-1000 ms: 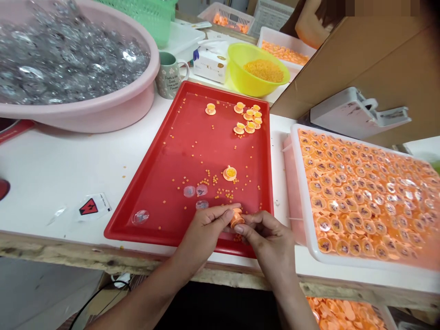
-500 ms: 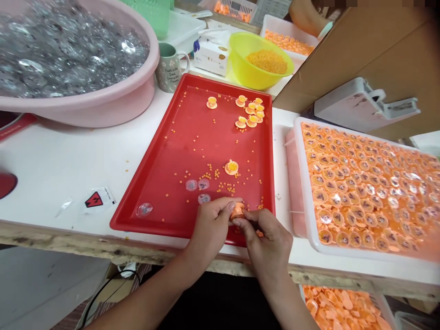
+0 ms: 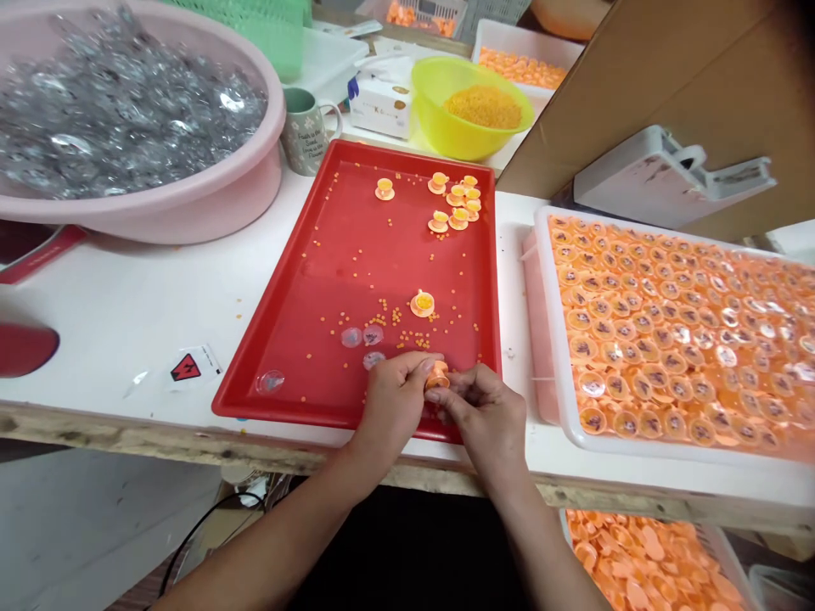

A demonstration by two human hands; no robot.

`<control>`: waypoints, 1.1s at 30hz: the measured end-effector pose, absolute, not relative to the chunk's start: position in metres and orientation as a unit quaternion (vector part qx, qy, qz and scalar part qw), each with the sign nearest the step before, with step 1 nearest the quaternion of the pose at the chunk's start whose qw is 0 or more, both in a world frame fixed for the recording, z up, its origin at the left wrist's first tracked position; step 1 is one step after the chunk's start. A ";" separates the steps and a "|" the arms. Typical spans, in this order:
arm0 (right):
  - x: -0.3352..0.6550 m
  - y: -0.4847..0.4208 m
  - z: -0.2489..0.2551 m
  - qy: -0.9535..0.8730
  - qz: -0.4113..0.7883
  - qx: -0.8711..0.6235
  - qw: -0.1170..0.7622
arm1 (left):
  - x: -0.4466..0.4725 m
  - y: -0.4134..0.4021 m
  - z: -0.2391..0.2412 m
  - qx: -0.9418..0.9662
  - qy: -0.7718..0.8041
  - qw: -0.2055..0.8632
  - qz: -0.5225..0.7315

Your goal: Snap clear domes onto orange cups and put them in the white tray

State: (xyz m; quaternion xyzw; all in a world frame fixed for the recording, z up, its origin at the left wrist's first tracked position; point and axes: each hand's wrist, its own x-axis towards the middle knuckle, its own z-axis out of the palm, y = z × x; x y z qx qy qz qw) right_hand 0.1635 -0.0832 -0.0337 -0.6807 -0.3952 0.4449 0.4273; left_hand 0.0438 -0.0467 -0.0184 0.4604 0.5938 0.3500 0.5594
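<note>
Over the near edge of a red tray [image 3: 331, 255], my left hand [image 3: 396, 395] pinches a small orange toy cup [image 3: 436, 375] between thumb and fingers. My right hand [image 3: 487, 416] meets it from the other side, its thumb and fingertips closed on the cup's lower edge. Just beyond my hands stands an orange cup on a saucer [image 3: 423, 303] with yellow bits inside. Clear printed discs [image 3: 373, 336] lie left of it, among scattered yellow bits. Several more filled cups on saucers [image 3: 458, 197] are grouped at the tray's far right, and one cup [image 3: 385, 188] stands apart.
A pink basin [image 3: 267, 161] of clear plastic pieces stands at left, beside a green mug [image 3: 306, 136]. Behind the tray is a yellow bowl [image 3: 429, 106] of yellow bits. At right are a bin [image 3: 541, 356] of orange cups with printed discs and a cardboard sheet [image 3: 700, 76].
The camera view has shifted slightly. My hands stay together on the toy cup, which is now tilted more, with its side and lower rim turned towards me.
</note>
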 end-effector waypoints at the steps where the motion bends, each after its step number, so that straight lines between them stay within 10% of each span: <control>1: 0.162 -0.084 -0.035 -0.403 0.421 -0.690 0.429 | 0.045 -0.047 -0.019 0.476 0.598 0.544 0.347; 16: 0.168 -0.092 -0.038 -0.485 0.372 -0.647 0.456 | 0.027 -0.050 -0.002 0.453 0.509 0.661 0.314; 33: 0.168 -0.092 -0.030 -0.565 0.359 -0.588 0.455 | 0.019 -0.062 -0.007 0.583 0.495 0.480 0.430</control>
